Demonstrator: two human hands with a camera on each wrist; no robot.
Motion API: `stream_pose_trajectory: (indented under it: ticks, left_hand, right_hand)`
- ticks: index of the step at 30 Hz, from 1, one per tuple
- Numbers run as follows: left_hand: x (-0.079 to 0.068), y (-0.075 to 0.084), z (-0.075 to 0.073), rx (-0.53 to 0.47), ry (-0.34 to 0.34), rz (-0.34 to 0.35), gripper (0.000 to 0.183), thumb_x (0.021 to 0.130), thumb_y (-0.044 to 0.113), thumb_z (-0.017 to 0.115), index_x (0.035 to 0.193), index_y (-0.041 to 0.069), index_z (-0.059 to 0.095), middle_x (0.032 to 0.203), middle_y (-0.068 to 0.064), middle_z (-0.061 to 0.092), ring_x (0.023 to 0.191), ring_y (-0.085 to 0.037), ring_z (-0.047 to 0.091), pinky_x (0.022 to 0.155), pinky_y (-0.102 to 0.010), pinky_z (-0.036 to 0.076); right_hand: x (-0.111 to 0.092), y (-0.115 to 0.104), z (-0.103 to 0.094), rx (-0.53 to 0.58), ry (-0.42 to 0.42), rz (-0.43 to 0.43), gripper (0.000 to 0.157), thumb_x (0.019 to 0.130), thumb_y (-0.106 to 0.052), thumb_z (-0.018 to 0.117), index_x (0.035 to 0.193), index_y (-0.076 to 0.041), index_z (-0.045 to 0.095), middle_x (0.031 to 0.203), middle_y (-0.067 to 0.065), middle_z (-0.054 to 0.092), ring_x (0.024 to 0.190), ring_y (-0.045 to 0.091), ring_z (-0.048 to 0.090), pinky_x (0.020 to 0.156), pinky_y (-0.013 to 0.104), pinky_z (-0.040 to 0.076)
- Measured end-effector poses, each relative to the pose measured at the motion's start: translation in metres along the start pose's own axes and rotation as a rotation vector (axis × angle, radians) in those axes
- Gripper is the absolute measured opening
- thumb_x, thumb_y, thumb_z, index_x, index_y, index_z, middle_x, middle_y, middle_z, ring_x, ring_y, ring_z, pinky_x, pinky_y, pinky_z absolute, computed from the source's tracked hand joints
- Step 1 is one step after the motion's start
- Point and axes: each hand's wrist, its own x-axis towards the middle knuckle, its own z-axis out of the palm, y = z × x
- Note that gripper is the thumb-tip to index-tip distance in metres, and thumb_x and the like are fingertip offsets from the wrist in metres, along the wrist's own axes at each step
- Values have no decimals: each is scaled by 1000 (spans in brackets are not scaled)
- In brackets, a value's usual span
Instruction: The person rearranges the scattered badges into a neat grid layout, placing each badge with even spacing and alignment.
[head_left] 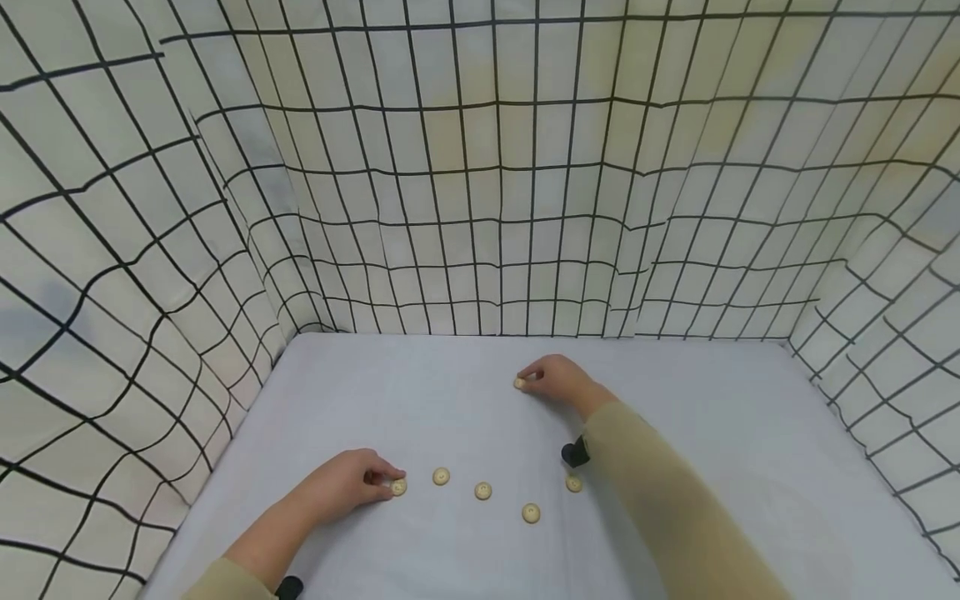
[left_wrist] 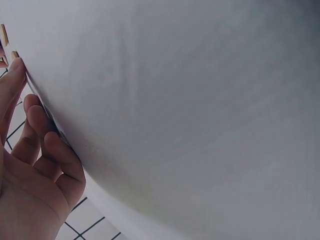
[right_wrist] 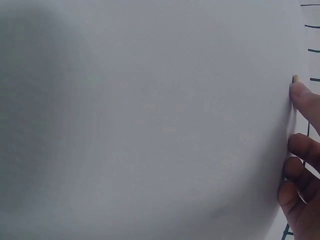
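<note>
Between its thumb and index finger, my left hand [head_left: 347,483] pinches a pale wooden button [head_left: 399,487] at the table surface. Farther back, my right hand [head_left: 558,379] pinches another button [head_left: 519,383] by its edge. A loose row of buttons lies flat between the arms: one button [head_left: 441,476] just right of the left hand, then a second button [head_left: 483,491] and a third button [head_left: 531,512]. One more button [head_left: 573,483] lies beside the right sleeve. In the right wrist view only a sliver of the held button [right_wrist: 296,78] shows past the thumb.
A white cloth covers the table [head_left: 420,375]. White walls with a black grid [head_left: 495,221] enclose its back and both sides. A dark wrist camera [head_left: 575,452] sits at the right cuff, and another dark camera [head_left: 289,587] at the left.
</note>
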Motion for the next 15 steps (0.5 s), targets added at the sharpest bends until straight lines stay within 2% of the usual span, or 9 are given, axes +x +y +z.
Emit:
stream_pose_trajectory:
  ticks: [5,10,15]
  left_hand:
    - [-1,1,0,-11,-8,0,24,82,21,81,106,25,77,85,9,59,78,-13,49,70,-30,42]
    - [-1,3,-1,2,6,-26,23,82,22,81,105,27,77,86,11,60,78,-13,48,70,-31,42]
    - [-1,4,0,0,15,-40,23,82,22,81,104,26,77,86,10,59,78,-13,48,70,-32,41]
  right_hand:
    - [0,0,1,13,2,38,31,90,-39,73,118,-25,74,114,-1,66,96,18,54,90,39,45]
    - [0,0,0,28,3,31,33,89,-38,74,120,-26,73,113,1,65,96,19,54,88,39,45]
    - [-1,1,-2,22,-3,43,34,88,-39,75,121,-29,73,105,-1,63,91,17,53,80,36,45]
